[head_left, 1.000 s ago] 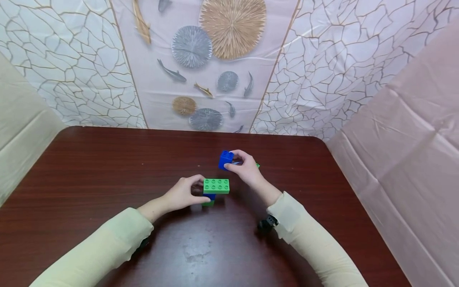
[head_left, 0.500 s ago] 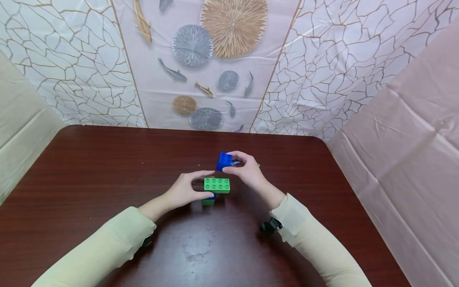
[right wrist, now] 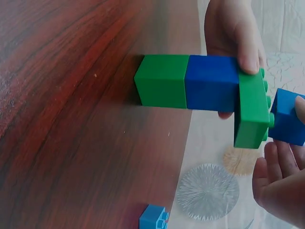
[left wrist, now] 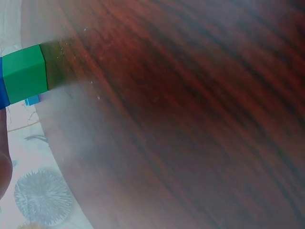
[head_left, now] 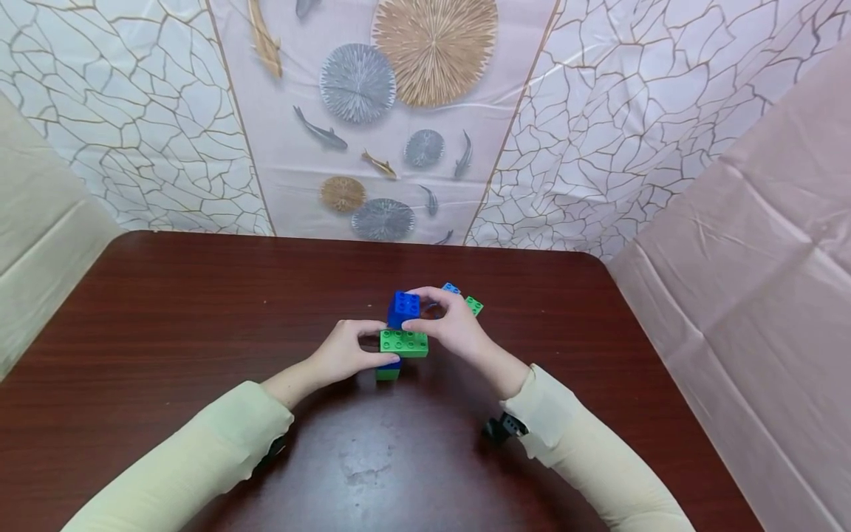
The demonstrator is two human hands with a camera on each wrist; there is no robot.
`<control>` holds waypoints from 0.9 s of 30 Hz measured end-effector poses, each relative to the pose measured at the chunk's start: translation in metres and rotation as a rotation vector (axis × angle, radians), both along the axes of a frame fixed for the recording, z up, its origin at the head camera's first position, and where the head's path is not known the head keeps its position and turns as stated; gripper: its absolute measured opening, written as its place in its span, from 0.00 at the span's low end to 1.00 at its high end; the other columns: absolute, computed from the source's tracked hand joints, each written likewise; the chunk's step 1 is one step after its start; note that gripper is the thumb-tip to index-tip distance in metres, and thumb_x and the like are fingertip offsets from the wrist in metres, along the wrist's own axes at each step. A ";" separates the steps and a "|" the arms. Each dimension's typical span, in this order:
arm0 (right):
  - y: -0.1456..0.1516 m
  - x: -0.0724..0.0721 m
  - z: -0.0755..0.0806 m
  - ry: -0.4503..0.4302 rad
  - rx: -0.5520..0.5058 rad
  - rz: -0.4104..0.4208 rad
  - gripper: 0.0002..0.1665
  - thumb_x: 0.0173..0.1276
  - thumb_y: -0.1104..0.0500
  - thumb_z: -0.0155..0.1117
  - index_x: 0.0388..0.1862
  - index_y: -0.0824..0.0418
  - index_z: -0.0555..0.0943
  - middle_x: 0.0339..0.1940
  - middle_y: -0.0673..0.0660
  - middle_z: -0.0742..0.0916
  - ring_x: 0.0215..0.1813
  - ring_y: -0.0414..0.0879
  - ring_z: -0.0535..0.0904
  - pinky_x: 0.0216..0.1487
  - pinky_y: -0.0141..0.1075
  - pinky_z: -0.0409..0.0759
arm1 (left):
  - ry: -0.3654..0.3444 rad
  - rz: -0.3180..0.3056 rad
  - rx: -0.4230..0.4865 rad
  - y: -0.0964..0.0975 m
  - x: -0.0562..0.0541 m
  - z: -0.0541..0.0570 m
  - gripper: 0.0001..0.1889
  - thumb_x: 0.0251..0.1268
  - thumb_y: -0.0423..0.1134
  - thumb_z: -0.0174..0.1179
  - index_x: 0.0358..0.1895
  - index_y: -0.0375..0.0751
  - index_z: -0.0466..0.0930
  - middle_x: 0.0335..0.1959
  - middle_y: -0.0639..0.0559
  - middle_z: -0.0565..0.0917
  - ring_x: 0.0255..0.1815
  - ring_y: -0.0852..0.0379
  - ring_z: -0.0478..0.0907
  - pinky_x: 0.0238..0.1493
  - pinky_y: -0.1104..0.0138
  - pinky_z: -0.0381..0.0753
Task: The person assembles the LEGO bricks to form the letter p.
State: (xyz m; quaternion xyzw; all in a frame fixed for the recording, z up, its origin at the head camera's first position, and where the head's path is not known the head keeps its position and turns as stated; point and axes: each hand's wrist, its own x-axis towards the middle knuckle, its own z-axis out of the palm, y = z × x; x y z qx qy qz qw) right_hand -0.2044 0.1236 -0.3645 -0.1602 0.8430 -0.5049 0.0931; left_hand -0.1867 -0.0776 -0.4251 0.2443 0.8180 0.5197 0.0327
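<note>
A tower of building blocks stands on the table: a green block (right wrist: 162,81) at the bottom, a blue block (right wrist: 212,83) over it, and a long green block (head_left: 408,347) across the top, jutting out to the right. My left hand (head_left: 346,349) holds the tower near its top from the left, thumb in front and fingers behind. Between the thumb and fingers of my right hand (head_left: 460,329) is another blue block (head_left: 404,309), upright, right at the studs on the left part of the long block. The left wrist view shows only the tower's lower part.
Behind my right hand, a light blue block (head_left: 450,288) and a green block (head_left: 473,305) lie on the dark wooden table (head_left: 199,310). A patterned curtain (head_left: 385,148) hangs beyond the table's far edge.
My right hand has carried the blue block left and toward me, over the long green block. My left thumb and fingers have shifted right along the tower. The loose blocks behind show more fully.
</note>
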 end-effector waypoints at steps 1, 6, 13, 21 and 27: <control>0.000 0.001 0.000 0.004 0.005 0.014 0.23 0.58 0.58 0.69 0.54 0.57 0.78 0.46 0.58 0.85 0.44 0.49 0.78 0.44 0.37 0.79 | 0.002 -0.003 -0.002 0.000 0.000 0.000 0.20 0.51 0.42 0.70 0.48 0.41 0.82 0.43 0.49 0.86 0.46 0.57 0.82 0.49 0.63 0.80; -0.002 0.004 0.000 0.015 0.029 0.056 0.22 0.58 0.57 0.70 0.52 0.56 0.79 0.43 0.56 0.85 0.45 0.47 0.78 0.45 0.37 0.78 | 0.006 -0.011 0.002 0.002 -0.002 0.000 0.21 0.51 0.42 0.70 0.50 0.39 0.81 0.45 0.48 0.86 0.47 0.55 0.82 0.51 0.60 0.80; -0.002 0.006 -0.001 0.013 0.079 0.067 0.23 0.57 0.57 0.70 0.53 0.57 0.79 0.45 0.55 0.85 0.47 0.47 0.76 0.49 0.38 0.77 | -0.013 -0.013 0.015 0.002 -0.004 0.000 0.22 0.52 0.41 0.70 0.51 0.37 0.80 0.46 0.46 0.85 0.47 0.53 0.82 0.51 0.60 0.80; -0.001 0.003 -0.002 -0.005 0.086 0.100 0.22 0.57 0.57 0.70 0.52 0.57 0.79 0.44 0.55 0.85 0.47 0.46 0.76 0.50 0.39 0.77 | -0.022 -0.018 0.020 0.002 -0.004 0.001 0.21 0.51 0.41 0.70 0.50 0.39 0.81 0.44 0.47 0.86 0.45 0.55 0.83 0.49 0.64 0.81; 0.000 0.003 -0.003 0.023 0.103 0.128 0.23 0.58 0.57 0.70 0.53 0.58 0.79 0.45 0.56 0.85 0.48 0.49 0.76 0.48 0.36 0.76 | -0.022 -0.014 0.010 0.002 -0.004 0.000 0.20 0.51 0.41 0.70 0.49 0.38 0.81 0.43 0.47 0.86 0.44 0.56 0.83 0.48 0.67 0.81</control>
